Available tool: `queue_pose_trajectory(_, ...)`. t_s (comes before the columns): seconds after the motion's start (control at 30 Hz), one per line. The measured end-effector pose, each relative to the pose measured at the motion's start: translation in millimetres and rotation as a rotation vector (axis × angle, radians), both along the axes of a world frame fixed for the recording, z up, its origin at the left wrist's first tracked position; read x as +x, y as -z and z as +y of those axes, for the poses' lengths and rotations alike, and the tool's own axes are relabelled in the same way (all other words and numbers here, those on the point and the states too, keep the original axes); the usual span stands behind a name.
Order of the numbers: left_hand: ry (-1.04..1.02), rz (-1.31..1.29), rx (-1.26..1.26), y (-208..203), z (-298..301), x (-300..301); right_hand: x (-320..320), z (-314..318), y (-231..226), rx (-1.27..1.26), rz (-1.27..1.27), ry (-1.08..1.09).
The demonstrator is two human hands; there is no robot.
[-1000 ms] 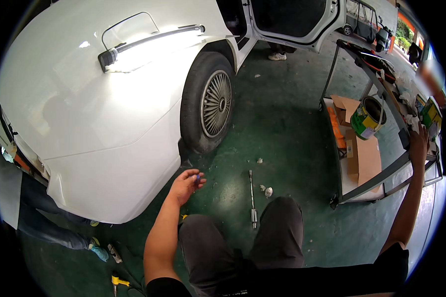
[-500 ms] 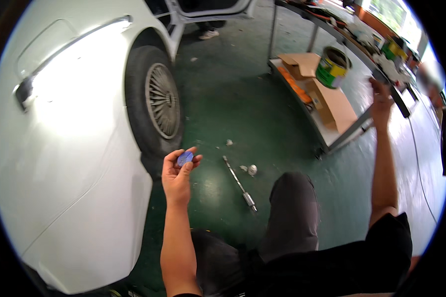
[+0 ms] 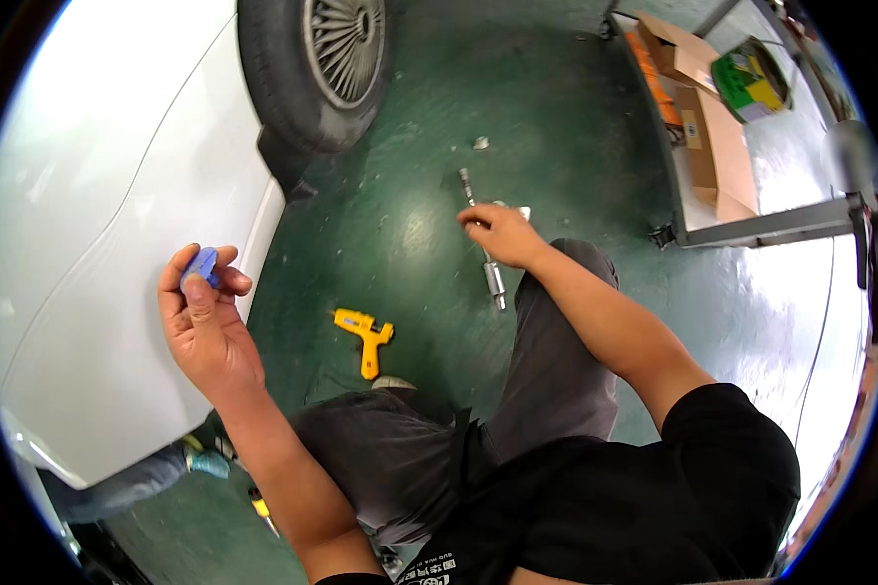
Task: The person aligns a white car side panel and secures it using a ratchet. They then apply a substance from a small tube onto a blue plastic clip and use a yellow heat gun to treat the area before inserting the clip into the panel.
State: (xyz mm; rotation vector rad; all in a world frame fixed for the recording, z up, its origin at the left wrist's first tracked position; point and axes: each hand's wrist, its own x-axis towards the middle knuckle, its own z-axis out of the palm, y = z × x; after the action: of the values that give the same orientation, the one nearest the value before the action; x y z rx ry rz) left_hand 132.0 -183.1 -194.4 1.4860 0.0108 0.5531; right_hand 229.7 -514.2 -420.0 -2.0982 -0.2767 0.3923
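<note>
My left hand (image 3: 215, 336) is closed on a small blue plastic piece (image 3: 200, 265), pinched between thumb and fingers in front of the white car panel (image 3: 117, 195). My right hand (image 3: 505, 234) reaches across above my knee, its fingers curled together; anything in them is too small or hidden to name. Beneath those fingers, as I see it, a silver slide hammer (image 3: 495, 278) lies on the green floor, its middle partly covered by the hand. A white scrap (image 3: 524, 212) shows just behind the hand. Between my arms, a yellow hot glue gun (image 3: 366, 336) lies near my shoe.
The car's wheel (image 3: 341, 58) stands ahead on the left. At far right is a wheeled cart (image 3: 771, 232) carrying a cardboard box (image 3: 717, 156) and a green-yellow can (image 3: 751, 80). Another person's jeans leg (image 3: 132, 487) and a yellow-handled tool (image 3: 260, 507) are at lower left.
My right hand has come from the cart at far right down to above the slide hammer. My left hand, still holding the blue piece, is now farther left. The view has tilted downward, bringing in the glue gun.
</note>
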Motion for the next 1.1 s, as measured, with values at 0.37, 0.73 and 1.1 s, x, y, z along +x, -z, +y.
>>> queue_pose_trajectory(0.37, -0.458, 0.164, 0.205, -36, -12, -101, 22, 90, 96, -0.269, 0.094, -0.608)
queue_pose_trajectory(0.73, -0.28, 0.477, 0.174, -4, -48, -119, -59, 140, -42, 0.81, 0.441, -0.596)
queue_pose_trajectory(1.1, -0.05, 0.523, 0.253, 9, -81, -68, -50, 70, -123, 0.769, -0.107, -0.459)
